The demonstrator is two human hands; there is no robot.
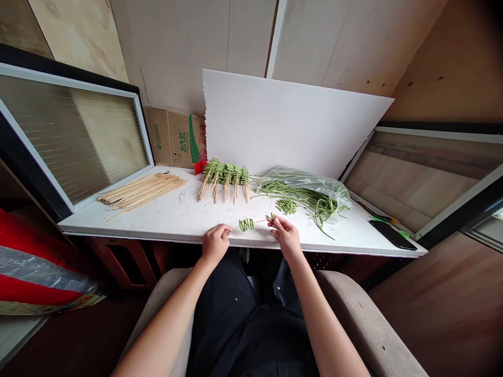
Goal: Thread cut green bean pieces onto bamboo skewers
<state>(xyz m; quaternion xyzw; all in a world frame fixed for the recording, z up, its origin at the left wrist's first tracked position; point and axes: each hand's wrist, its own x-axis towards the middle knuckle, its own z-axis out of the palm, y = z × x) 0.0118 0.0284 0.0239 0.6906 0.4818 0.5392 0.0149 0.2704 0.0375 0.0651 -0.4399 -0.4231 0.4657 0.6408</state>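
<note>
A thin wooden skewer [260, 221] spans the space between my hands, just above the table's front edge. Several short green bean pieces [247, 225] are threaded side by side on its left part. My left hand [216, 243] is closed, its fingertips pinching at the skewer's left end. At the other end, my right hand [286, 234] pinches a short piece of green bean [270, 216] by the skewer's tip. Beyond my right hand lies a small pile of cut bean pieces [286, 206]. Long green beans [293, 192] spill from a clear plastic bag [314, 183] behind it.
Bare skewers [145, 191] lie fanned at the left of the white table [188, 222]. Filled bean skewers [226, 175] are stacked at the back, before a white board [291, 123] and a cardboard box [176, 137]. A black phone [392, 234] lies near the right edge.
</note>
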